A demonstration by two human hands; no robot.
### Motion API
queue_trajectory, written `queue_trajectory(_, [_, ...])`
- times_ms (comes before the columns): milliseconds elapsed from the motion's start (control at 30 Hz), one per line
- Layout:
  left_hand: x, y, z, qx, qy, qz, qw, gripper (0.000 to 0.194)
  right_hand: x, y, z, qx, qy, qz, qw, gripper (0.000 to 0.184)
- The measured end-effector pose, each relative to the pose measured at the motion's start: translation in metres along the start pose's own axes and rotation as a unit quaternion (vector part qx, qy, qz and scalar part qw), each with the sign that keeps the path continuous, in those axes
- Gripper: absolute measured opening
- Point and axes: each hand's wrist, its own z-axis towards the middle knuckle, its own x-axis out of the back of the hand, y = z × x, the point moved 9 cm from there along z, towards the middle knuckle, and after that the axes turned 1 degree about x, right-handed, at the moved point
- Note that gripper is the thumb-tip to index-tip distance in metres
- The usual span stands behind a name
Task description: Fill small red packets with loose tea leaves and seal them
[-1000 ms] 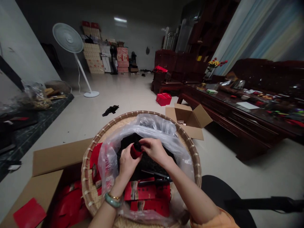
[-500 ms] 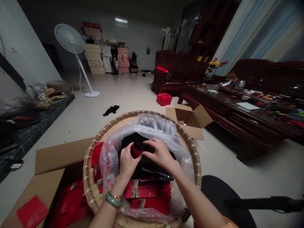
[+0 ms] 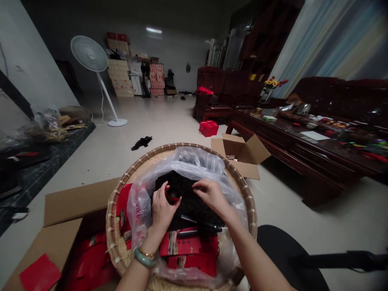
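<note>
My left hand [image 3: 162, 208], with a jade bangle and a gold bracelet on the wrist, is wrapped round a small red packet [image 3: 172, 199]. The packet's mouth is open upward, with dark stuff inside. To its right, my right hand [image 3: 210, 196] has its fingertips pinched together above a heap of dark loose material [image 3: 190, 206] resembling tea leaves; what the pinch holds is too small to make out. The heap lies in a clear plastic bag [image 3: 138, 202] inside a round woven basket [image 3: 110, 214]. Below the hands lie a slim black and silver tool [image 3: 200, 228] and flat red packets [image 3: 192, 262].
An open carton [image 3: 63, 234] with red packets stands at the left, another carton [image 3: 241, 153] beyond the basket. A black round base [image 3: 285, 258] with a bar is at right. Farther off are a white fan [image 3: 118, 122], a red box [image 3: 209, 128] and a long wooden table [image 3: 291, 149].
My right hand has drawn away from the red packet to the right, its fingers now pinched. My left hand still holds the packet, whose open mouth shows more clearly.
</note>
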Motion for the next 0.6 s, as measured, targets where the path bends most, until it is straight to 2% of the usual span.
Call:
queue_trajectory(100, [0.0,0.001,-0.002,0.009,0.008,-0.01,1.0,0.073,-0.006,-0.009,-0.008,0.042,-0.031,-0.049,0.997,0.046])
queue_trajectory(167, [-0.003,0.002,-0.004,0.018,0.004,-0.017,1.0,0.076,-0.019,-0.019,-0.011,0.069,-0.039,-0.018,0.997,0.068])
queue_trajectory(200, [-0.004,0.002,-0.004,0.024,0.0,-0.019,1.0,0.074,-0.027,-0.023,-0.01,0.077,-0.037,-0.003,0.996,0.071])
queue_trajectory(233, [-0.006,0.002,-0.004,0.029,-0.006,-0.02,0.999,0.072,-0.033,-0.024,-0.008,0.075,-0.029,0.006,0.997,0.064])
queue_trajectory(333, [-0.011,0.0,-0.001,0.039,-0.045,-0.036,0.998,0.066,-0.041,-0.013,0.001,0.035,0.026,0.042,0.998,0.021])
queue_trajectory(400, [-0.022,-0.005,0.002,0.063,-0.123,-0.094,0.986,0.056,-0.042,-0.001,0.008,0.0,0.041,0.092,0.995,0.013])
queue_trajectory(433, [-0.029,-0.007,0.001,0.086,-0.179,-0.143,0.97,0.05,-0.045,0.006,0.011,-0.018,0.032,0.124,0.992,0.012])
queue_trajectory(500, [-0.045,-0.009,-0.007,0.15,-0.284,-0.256,0.912,0.04,-0.051,0.02,0.014,-0.064,-0.004,0.197,0.978,0.015])
queue_trajectory(533, [-0.05,-0.009,-0.012,0.187,-0.322,-0.308,0.876,0.039,-0.052,0.027,0.015,-0.087,-0.016,0.233,0.968,0.019])
queue_trajectory(600, [-0.056,-0.009,-0.022,0.257,-0.352,-0.383,0.815,0.043,-0.049,0.042,0.016,-0.131,-0.006,0.293,0.947,0.027])
